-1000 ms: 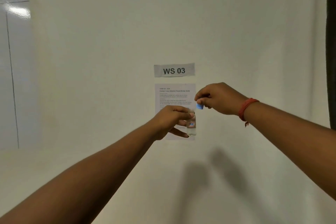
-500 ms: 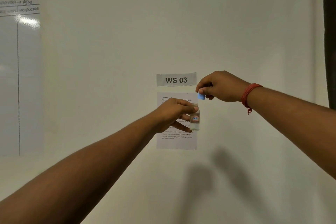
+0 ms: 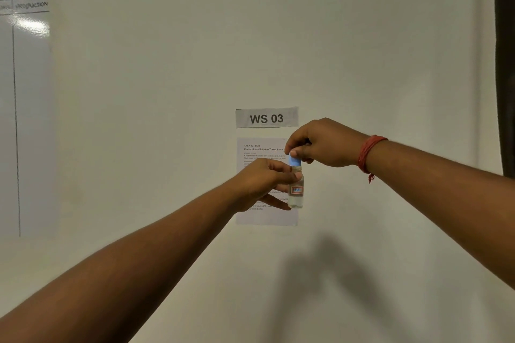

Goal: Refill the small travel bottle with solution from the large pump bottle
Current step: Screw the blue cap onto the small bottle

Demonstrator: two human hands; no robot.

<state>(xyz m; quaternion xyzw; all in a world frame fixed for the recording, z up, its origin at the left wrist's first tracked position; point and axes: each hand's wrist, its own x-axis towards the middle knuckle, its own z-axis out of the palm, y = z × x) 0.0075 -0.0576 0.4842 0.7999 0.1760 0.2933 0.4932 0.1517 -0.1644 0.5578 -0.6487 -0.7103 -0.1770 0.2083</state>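
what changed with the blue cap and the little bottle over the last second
The right hand brought the blue cap down from beside and above the small bottle onto its neck, pinching it throughout. The left hand kept its grip on the upright bottle. Nothing was let go.

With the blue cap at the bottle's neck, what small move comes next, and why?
Probably twist the cap with the right hand: it pinches the cap at the neck of the bottle, which the left hand holds upright. Whether on or off is unclear.
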